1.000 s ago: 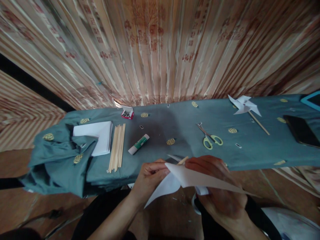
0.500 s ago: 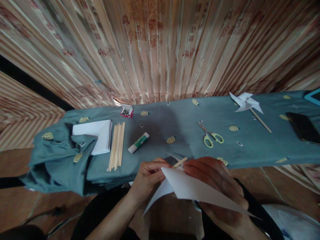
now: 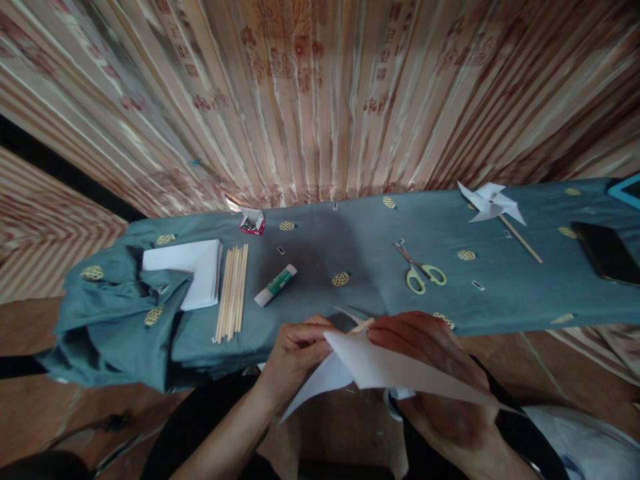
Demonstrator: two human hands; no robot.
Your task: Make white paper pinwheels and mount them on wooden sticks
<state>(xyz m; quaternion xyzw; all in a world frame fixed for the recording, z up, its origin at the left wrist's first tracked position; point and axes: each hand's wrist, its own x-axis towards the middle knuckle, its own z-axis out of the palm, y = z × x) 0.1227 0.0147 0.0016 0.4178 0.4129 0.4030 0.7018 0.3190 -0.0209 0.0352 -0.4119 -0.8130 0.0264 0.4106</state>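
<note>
A white paper pinwheel point(image 3: 395, 367) with curved blades hangs between my hands, over my lap at the table's front edge. The tip of a wooden stick point(image 3: 363, 326) shows behind its paper. My left hand point(image 3: 300, 350) has its fingers pinched at the pinwheel's centre. My right hand point(image 3: 435, 360) is wrapped about the right side of the pinwheel and stick, its fingertips close to the stick's end. Paper covers part of the right hand and most of the stick.
On the green tablecloth point(image 3: 310, 253) lie a paper stack point(image 3: 207, 267), several wooden sticks point(image 3: 233, 293), a glue stick point(image 3: 276, 285), an opened box of pins point(image 3: 253, 223), scissors point(image 3: 419, 270), a finished pinwheel point(image 3: 493, 201) and a black phone point(image 3: 607, 252). Curtains point(image 3: 310, 100) hang behind.
The pinwheel in my hands has tilted slightly, and its large front blade has lifted a little. Both hands keep nearly the same place. Things on the table have not moved.
</note>
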